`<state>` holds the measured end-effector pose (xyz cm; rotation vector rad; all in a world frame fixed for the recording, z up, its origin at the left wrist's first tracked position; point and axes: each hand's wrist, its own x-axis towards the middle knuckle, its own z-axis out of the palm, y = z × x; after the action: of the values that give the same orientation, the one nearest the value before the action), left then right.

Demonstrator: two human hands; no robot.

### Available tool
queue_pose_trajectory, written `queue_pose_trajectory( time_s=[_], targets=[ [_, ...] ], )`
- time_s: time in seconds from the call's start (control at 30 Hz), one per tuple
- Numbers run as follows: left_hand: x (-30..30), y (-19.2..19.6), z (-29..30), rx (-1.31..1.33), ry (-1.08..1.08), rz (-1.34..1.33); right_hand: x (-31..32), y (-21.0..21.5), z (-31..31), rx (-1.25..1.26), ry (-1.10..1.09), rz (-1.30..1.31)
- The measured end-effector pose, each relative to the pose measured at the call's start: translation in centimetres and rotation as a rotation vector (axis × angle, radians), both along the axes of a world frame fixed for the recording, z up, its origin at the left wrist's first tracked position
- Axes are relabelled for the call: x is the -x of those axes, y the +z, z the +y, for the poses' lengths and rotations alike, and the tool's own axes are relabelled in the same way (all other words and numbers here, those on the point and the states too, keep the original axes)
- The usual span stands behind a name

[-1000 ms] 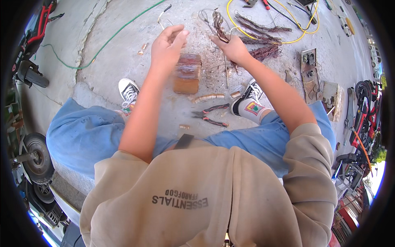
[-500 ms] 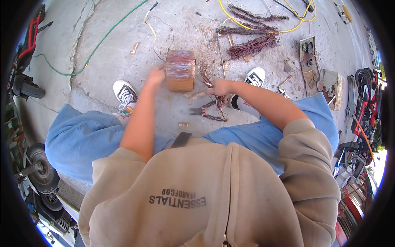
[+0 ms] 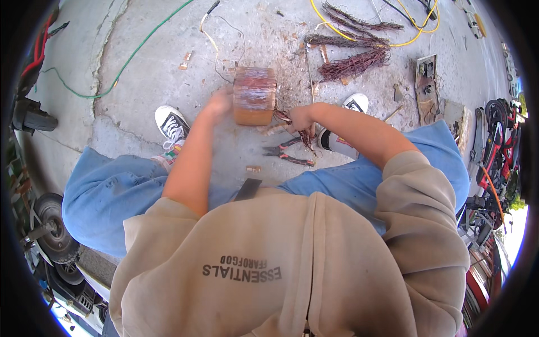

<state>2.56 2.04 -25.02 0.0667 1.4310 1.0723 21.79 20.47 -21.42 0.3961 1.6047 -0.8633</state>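
Left hand (image 3: pixel 219 105) pressed against side of rusty motor core (image 3: pixel 254 95) on concrete floor (image 3: pixel 140 84), fingers blurred, state unclear. Right hand (image 3: pixel 301 117) just beside core, fingers closed around copper wire strands (image 3: pixel 306 136). Pliers (image 3: pixel 287 150) below, near.

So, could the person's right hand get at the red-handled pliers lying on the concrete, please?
Probably yes: the red-handled pliers lie uncovered just below the right hand, though that hand grips copper wire strands.

head-worn fisheye, looking steeply down, close
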Motion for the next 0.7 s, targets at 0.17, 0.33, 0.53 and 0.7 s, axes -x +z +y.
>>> queue_pose_trajectory(
  time_s=[0.17,0.33,0.53,0.7],
  targets=[
    [0.1,0.6,0.2,0.034,-0.05,-0.023,3.5,1.6,1.4,-0.346,0.507,0.507],
    [1.1,-2.0,-1.4,0.045,-0.104,0.083,4.8,1.4,0.4,-0.333,0.163,0.609],
    [0.7,4.8,0.3,0.043,0.082,-0.225,4.2,-1.6,1.8,-0.228,-0.296,0.663],
    [0.8,4.5,-0.5,-0.015,0.123,-0.21,4.4,-2.9,1.3,-0.207,-0.371,0.627]
  ],
)
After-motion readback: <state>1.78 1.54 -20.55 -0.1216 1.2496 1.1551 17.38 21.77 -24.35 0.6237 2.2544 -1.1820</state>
